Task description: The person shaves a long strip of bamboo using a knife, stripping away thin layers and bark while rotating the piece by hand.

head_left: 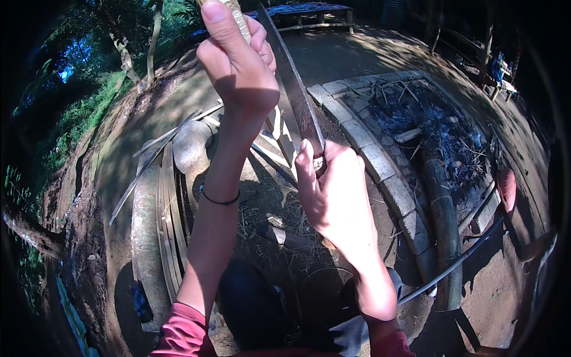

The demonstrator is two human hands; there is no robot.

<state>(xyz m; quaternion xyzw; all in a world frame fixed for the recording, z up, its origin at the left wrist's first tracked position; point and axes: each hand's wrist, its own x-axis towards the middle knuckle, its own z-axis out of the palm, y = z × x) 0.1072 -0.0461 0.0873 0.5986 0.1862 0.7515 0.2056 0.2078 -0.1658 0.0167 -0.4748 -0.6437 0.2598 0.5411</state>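
My left hand is raised at the top of the view, its fingers wrapped round a pale wooden stick with the thumb along it. Lower and to the right, my right hand is closed on the handle of a machete. The long dark blade points up and away, just right of my left hand and beside the stick. Whether the blade touches the stick I cannot tell. Most of the handle is hidden in my fist.
Long split strips lean by a log and a pale boulder on the left. A stone border rings an ash-filled fire pit on the right. A thick log crosses its near edge. A low bench stands far off.
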